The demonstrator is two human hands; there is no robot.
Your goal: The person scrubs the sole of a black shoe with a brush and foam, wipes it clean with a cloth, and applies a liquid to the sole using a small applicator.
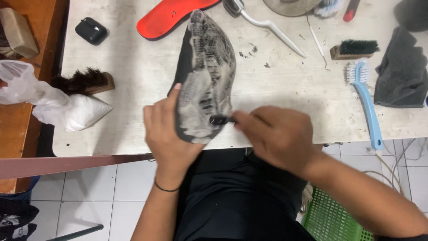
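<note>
A dark shoe (206, 67) lies sole-up over the near edge of the white table (285, 89), its grey tread smeared with white foam. My left hand (167, 134) grips the shoe's heel end from the left side. My right hand (276, 136) is closed on a small black brush (221, 119), whose head presses on the sole near the heel. A thin black band circles my left wrist.
On the table lie a red insole (171, 15), a black case (91, 30), a dark-bristled wooden brush (82, 82), a white plastic bag (53, 100), a blue-handled brush (368, 100), a small wooden brush (354, 48), a grey cloth (401, 73). A green basket (332, 221) stands on the floor.
</note>
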